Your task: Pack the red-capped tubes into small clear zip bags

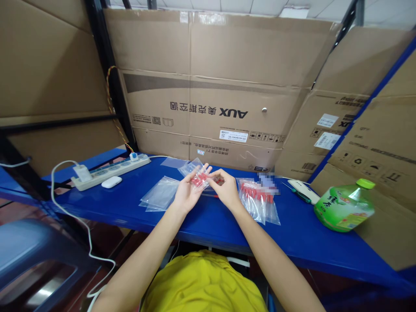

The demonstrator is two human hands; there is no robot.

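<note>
My left hand (189,189), palm up, holds a small clear plastic bag (196,166) with small red pieces (199,178) in it; their exact kind is too small to tell. From the right, my right hand (225,189) pinches at the edge of the same bag, thumb and forefinger together. More clear plastic bags (159,195) lie flat in a loose stack left of my hands. To the right, several bags holding red pieces (258,197) lie overlapped on the blue table (208,223). A little red shows under my right hand, mostly covered.
A white power strip (112,171) with a plugged-in charger (82,172) and a small white case (111,182) are on the left. At the right stand a green bottle (345,208) and a white-and-green tool (302,191). Cardboard panels (208,56) wall off the back.
</note>
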